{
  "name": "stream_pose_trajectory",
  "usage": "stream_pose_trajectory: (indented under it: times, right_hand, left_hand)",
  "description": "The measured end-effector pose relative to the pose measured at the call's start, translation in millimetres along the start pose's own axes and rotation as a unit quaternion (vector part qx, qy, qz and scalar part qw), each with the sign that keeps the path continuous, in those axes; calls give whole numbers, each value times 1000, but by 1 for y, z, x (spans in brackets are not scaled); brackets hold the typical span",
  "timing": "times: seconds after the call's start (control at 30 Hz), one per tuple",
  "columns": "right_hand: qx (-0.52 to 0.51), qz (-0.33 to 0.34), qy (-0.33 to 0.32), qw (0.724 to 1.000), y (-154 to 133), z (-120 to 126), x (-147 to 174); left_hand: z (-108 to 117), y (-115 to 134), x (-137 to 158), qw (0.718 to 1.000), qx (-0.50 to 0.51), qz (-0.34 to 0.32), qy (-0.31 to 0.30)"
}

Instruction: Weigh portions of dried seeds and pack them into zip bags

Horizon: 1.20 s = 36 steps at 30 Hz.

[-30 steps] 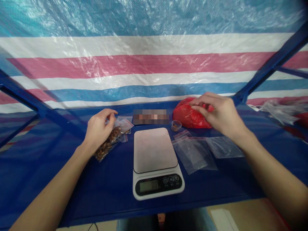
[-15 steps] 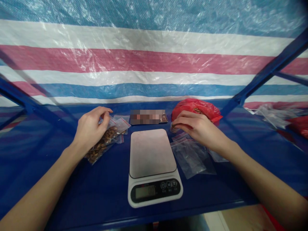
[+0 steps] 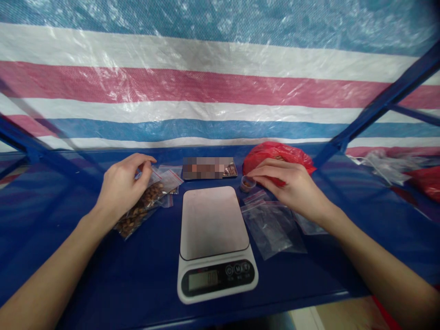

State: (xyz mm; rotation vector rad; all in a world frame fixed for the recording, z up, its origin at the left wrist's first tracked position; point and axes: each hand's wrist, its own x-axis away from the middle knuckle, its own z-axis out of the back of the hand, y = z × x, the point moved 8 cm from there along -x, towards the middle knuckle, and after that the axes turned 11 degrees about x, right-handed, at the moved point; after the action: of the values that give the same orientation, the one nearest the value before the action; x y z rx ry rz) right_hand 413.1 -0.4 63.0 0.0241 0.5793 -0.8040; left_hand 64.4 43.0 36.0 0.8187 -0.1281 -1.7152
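Observation:
My right hand pinches the rim of a small clear plastic cup with a little brown matter inside. The cup is at the front left of a red plastic bag, and flat clear zip bags lie below the hand. On the other side, my left hand hovers over or rests on zip bags filled with brown nuts or seeds; its fingers are loosely curled with a gap at the thumb, and nothing shows in them. A white kitchen scale with a bare plate stands between the hands.
A flat dark-edged box, partly blurred out, lies behind the scale. Blue metal struts rise at both sides of the blue shelf. A striped plastic sheet hangs behind. More clear plastic and red bags lie far right.
The small cup has tipped so that its opening and contents now show. My right fingers stay at its rim. My left hand has hardly moved; the view has shifted slightly.

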Motion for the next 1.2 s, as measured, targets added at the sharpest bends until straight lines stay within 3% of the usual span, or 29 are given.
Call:
stream_pose_trajectory:
  times: [0.17,0.4,0.63,0.9,1.1,1.2]
  right_hand:
    - [62,27,-89,994,-10,-20,6]
    - [168,76,-91,979,-28,-41,9]
    - [190,92,-89,973,-29,-50,14]
    - [164,56,-67,983,-22,-24,6]
    - [106,4,38,994,-2,13,4]
    - [78,-20,67,995,7,18,4]
  left_hand:
    - [0,-2,0,1000,-2,-3,-2]
    - [0,-3,0,1000,-7,-7,-1]
    - [0,-6,0,1000,-3,-8,-2]
    - [-1,-8,0,1000,-6,3,-6]
    - [0,-6,1,1000,-5,13,-18]
    - [0,-6,1,1000,-8,12,-17]
